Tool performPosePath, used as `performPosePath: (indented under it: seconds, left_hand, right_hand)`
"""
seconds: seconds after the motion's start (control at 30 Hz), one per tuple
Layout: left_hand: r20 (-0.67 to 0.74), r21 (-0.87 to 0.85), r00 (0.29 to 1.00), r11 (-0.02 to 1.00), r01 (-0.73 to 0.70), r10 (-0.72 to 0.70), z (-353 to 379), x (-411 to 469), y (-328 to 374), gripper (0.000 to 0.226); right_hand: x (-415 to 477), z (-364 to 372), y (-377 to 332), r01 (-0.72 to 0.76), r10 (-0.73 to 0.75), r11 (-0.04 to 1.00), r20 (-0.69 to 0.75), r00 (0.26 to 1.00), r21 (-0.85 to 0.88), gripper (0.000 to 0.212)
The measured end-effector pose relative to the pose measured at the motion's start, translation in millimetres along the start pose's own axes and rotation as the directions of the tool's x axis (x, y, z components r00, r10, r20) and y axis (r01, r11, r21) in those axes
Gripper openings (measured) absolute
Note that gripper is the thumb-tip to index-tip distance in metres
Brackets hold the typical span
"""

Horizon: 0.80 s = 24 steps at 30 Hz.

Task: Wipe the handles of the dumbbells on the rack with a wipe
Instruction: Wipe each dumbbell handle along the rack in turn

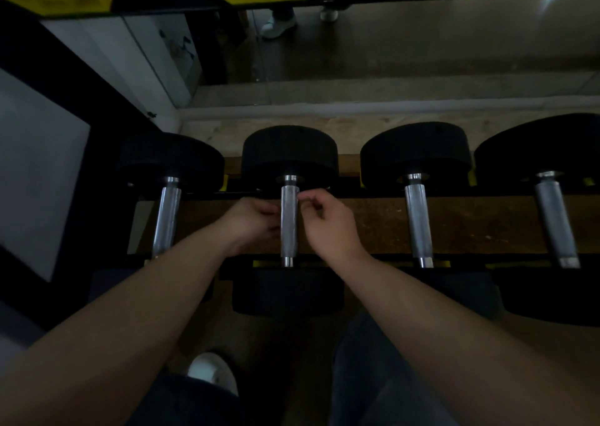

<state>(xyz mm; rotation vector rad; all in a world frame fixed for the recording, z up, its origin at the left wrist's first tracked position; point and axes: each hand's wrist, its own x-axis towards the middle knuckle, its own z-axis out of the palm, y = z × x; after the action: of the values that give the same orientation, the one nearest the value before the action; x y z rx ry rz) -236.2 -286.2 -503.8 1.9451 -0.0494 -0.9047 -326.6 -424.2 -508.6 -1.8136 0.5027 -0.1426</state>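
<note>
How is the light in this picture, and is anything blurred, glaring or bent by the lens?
Head view: dim, so the black weights lose detail; the handles catch light; left hand and right hand look slightly soft; pale glare lies on the floor at top right; the wide lens splays the outer handles.

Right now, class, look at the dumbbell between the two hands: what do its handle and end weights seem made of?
Handle: metal, probably steel; silvery grey, dull textured grip, brighter collars at both ends. Far end weight: matte black, no shine, likely rubber or a coating; the dim light leaves it open.
</note>
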Motion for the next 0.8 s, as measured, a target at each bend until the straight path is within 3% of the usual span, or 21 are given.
performPosePath:
  seconds: [0.07, 0.1, 0.13, 0.2, 0.27, 0.37, 0.5, 0.6, 0.7, 0.8]
  left_hand:
    - [0.062, 0.342, 0.997, 0.94, 0.022, -0.046, -1.9, -13.7, -5.4, 0.012]
    - [0.07, 0.427, 0.995, 0.904, 0.031, -0.067, -2.6, -19.5, -8.7, 0.012]
    - [0.048, 0.422, 0.997, 0.906, 0.03, -0.056, -3.2, -22.4, -11.0, 0.013]
    - [-0.091, 0.139, 0.996, 0.99, 0.014, -0.001, 1.3, -27.3, -7.3, 0.014]
    - [-0.26, -0.085, 0.963, 0.992, -0.091, 0.066, 8.6, -25.1, -0.3, 0.013]
    - [-0.304, 0.055, 0.942, 0.99, -0.129, 0.14, 12.9, -31.9, 1.8, 0.012]
    - [-0.23, 0.245, 0.972, 0.969, 0.007, 0.051, 11.9, -53.2, -9.6, 0.018]
    - [-0.345, 0.111, 0.936, 0.993, -0.04, 0.076, 17.2, -49.6, -0.9, 0.009]
    - [-0.498, 0.113, 0.855, 0.988, -0.103, 0.146, 21.7, -37.4, 18.6, 0.01]
    - [-0.493, 0.129, 0.845, 0.978, -0.163, 0.206, 22.8, -32.4, 30.8, 0.009]
  right_hand:
    - [-1.5, -0.7, 0.6, 0.003, -0.003, 1.0, 0.018, 1.0, -0.017, 0.025]
    - [-2.5, -1.5, 0.2, 0.006, -0.005, 0.999, 0.039, 0.999, -0.041, 0.028]
    - [-3.5, -2.7, -0.7, 0.014, -0.01, 0.997, 0.059, 0.998, -0.073, 0.031]
    - [-5.7, -5.1, -1.7, 0.042, -0.032, 0.992, 0.09, 0.995, -0.115, 0.034]
    - [-6.6, -7.6, -1.2, 0.056, -0.045, 0.994, 0.111, 0.993, -0.097, 0.034]
    - [-5.3, -7.8, -0.4, 0.066, -0.055, 0.993, 0.116, 0.992, -0.093, 0.036]
    - [-5.4, -4.7, 3.1, 0.094, -0.077, 0.983, 0.112, 0.991, -0.156, 0.048]
    - [-6.0, -5.6, 4.7, 0.085, -0.068, 0.989, 0.136, 0.988, -0.125, 0.05]
    - [-7.3, -8.2, 2.8, 0.065, -0.054, 0.994, 0.13, 0.99, -0.083, 0.044]
    - [-9.3, -8.9, 3.8, 0.063, -0.057, 0.997, 0.122, 0.991, -0.041, 0.04]
